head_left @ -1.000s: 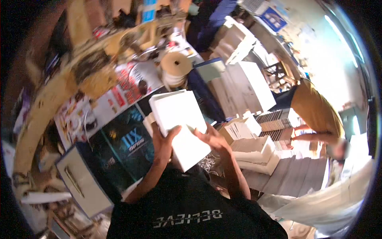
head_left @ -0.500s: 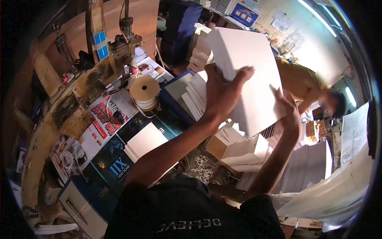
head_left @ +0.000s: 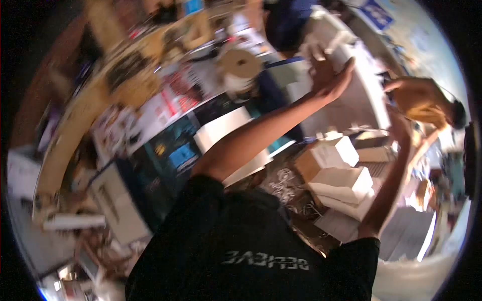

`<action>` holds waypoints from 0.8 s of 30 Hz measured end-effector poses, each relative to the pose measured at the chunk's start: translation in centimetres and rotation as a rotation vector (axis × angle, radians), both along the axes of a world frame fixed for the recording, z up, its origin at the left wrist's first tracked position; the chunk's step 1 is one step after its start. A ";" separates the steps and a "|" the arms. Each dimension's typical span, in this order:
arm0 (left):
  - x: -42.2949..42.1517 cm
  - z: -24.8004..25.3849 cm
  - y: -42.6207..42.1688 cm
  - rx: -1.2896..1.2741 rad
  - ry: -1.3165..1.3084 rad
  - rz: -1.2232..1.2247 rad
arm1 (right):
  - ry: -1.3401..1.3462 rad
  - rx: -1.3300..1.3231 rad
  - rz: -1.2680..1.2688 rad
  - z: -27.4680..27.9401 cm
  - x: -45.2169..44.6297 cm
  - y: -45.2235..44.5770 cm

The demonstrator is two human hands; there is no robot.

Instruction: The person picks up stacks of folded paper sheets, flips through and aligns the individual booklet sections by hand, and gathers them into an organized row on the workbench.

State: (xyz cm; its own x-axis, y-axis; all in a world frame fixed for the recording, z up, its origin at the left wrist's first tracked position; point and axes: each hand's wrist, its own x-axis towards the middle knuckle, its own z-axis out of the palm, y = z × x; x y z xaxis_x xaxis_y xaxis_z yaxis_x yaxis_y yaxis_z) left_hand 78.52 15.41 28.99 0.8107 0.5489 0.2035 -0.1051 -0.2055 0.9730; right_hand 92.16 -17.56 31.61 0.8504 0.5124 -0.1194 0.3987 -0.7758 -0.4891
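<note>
A thick block of white paper sheets [head_left: 346, 108] is in front of me at the upper right, blurred by motion. My left hand [head_left: 329, 78] is at its upper left side, with fingers spread and the thumb apart; it looks open, and whether it touches the block is unclear. My right hand [head_left: 400, 125] is beside the block's right edge, its fingers smeared and partly hidden. Below the block are more paper stacks [head_left: 341, 183]. Left of my left forearm, a small pile of cream sheets [head_left: 223, 128] rests on a dark printed sheet [head_left: 165, 160].
A spool [head_left: 240, 65] stands on the bench beside a wooden-framed machine [head_left: 125, 75]. A board-like panel [head_left: 118, 205] leans at lower left. White cord [head_left: 283, 183] lies tangled below the bench. Another person [head_left: 427, 100] in a yellowish top bends at the right.
The paper block, raised between both hands before, is now farther forward and tilted differently. My left fingers have spread. The view has shifted, moving the bench rightward in frame.
</note>
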 end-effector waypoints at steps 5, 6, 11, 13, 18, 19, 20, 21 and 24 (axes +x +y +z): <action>0.5 -3.9 8.1 0.033 0.010 0.212 | -0.164 0.066 0.250 1.5 2.0 1.1; 0.6 -4.8 8.8 0.049 -0.107 0.284 | -0.059 0.197 0.079 2.1 0.9 1.7; -9.1 -9.0 15.1 -0.010 -0.162 0.063 | -0.514 0.434 -0.101 6.8 -6.1 5.4; -15.7 -12.6 17.6 0.185 -0.145 0.254 | -0.710 0.548 -0.155 7.8 -14.6 10.8; -32.8 -26.2 16.6 -0.022 0.245 0.422 | -0.273 0.507 0.270 -2.5 -23.0 19.1; -34.2 -24.5 15.0 -0.188 0.399 0.331 | -0.166 0.410 0.481 -4.8 -24.5 22.6; -35.0 -22.8 13.9 -0.360 0.548 0.238 | 0.217 0.372 0.277 -7.4 -25.8 25.2; -35.9 -25.0 13.3 -0.557 0.435 0.113 | 0.271 0.334 0.180 -12.1 -25.7 26.7; -36.7 -24.1 12.8 -0.436 0.267 0.008 | 0.533 0.135 0.206 -19.8 -25.5 29.9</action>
